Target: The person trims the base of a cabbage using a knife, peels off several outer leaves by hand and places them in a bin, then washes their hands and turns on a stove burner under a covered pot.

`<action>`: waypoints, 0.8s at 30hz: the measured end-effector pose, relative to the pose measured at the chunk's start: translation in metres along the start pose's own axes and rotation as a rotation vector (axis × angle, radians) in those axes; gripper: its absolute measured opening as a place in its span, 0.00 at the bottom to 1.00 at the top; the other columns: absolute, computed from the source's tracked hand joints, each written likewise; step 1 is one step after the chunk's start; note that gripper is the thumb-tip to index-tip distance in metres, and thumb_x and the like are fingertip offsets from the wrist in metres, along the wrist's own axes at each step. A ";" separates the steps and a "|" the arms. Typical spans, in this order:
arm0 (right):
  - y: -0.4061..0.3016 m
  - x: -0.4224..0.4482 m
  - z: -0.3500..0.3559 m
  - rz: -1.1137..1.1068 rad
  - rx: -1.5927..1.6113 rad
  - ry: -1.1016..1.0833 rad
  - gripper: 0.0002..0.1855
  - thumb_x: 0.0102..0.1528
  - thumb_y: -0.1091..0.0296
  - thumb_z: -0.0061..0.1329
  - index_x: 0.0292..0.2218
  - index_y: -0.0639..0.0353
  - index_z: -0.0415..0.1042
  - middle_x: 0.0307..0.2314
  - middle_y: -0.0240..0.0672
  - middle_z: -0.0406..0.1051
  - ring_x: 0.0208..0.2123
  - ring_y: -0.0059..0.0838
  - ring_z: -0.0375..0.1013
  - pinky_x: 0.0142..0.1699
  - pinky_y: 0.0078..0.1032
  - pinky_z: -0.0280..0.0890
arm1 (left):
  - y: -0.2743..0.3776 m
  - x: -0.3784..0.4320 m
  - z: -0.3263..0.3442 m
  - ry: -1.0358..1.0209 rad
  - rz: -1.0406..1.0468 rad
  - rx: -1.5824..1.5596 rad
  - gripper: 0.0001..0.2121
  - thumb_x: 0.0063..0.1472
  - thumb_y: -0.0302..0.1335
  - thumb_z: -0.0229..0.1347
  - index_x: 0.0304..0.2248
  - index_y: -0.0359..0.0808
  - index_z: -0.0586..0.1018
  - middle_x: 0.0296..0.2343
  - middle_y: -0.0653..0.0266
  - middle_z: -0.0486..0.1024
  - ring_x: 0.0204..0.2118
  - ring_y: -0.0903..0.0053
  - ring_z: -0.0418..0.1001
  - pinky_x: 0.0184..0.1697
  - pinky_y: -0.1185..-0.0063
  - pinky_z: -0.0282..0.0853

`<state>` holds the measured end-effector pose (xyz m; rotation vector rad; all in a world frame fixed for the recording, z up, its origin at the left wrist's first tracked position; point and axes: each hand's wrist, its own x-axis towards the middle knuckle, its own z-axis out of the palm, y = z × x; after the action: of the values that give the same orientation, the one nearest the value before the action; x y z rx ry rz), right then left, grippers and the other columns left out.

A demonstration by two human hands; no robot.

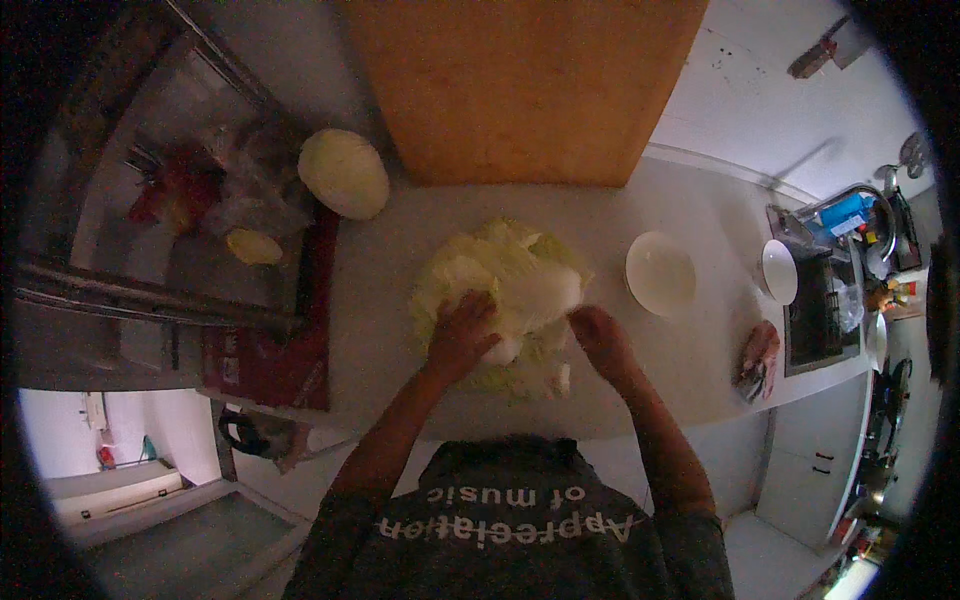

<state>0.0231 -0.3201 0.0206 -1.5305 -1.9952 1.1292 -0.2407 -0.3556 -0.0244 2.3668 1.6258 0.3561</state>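
A loose heap of pale green and white cabbage leaves [517, 277] lies on the light countertop in front of me. My left hand [463, 334] rests on the left part of the heap with its fingers somewhat spread. At the right edge of the leaves, my right hand [596, 334] has its fingers curled beside a thick white leaf base; whether it grips the leaf is not clear. A white bowl [661, 274] stands to the right of the heap. A whole pale cabbage [343, 174] sits at the back left.
An upright orange-brown wooden board [517, 97] stands behind the heap. On the right are a second white bowl [779, 272], a crumpled cloth [759, 360] and a sink [817, 322] with a faucet. A shelf [150, 292] holding bags and a yellowish item is on the left.
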 end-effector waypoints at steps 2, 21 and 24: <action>-0.009 0.042 0.000 -0.268 -0.033 0.252 0.18 0.51 0.62 0.46 0.41 0.62 0.63 0.38 0.44 0.65 0.41 0.40 0.65 0.45 0.32 0.61 | 0.001 0.000 0.004 0.253 -0.243 -0.074 0.27 0.51 0.38 0.53 0.48 0.36 0.61 0.50 0.56 0.56 0.53 0.65 0.52 0.54 0.65 0.46; 0.005 0.066 0.017 0.161 0.102 -0.223 0.34 0.36 0.55 0.59 0.42 0.65 0.63 0.35 0.43 0.68 0.35 0.33 0.68 0.39 0.29 0.64 | 0.013 0.002 0.016 0.291 -1.229 -1.290 0.33 0.50 0.28 0.53 0.52 0.34 0.49 0.45 0.51 0.61 0.43 0.64 0.64 0.43 0.68 0.63; -0.014 0.050 -0.022 0.168 0.164 -0.214 0.35 0.39 0.57 0.57 0.44 0.69 0.60 0.38 0.47 0.66 0.39 0.37 0.66 0.43 0.32 0.62 | -0.019 -0.020 0.066 0.317 -1.138 -1.226 0.38 0.49 0.32 0.55 0.54 0.35 0.44 0.46 0.50 0.60 0.46 0.64 0.62 0.45 0.68 0.62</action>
<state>0.0135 -0.2665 0.0360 -1.5714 -1.8764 1.5419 -0.2422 -0.3718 -0.0946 0.4112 1.7537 1.0473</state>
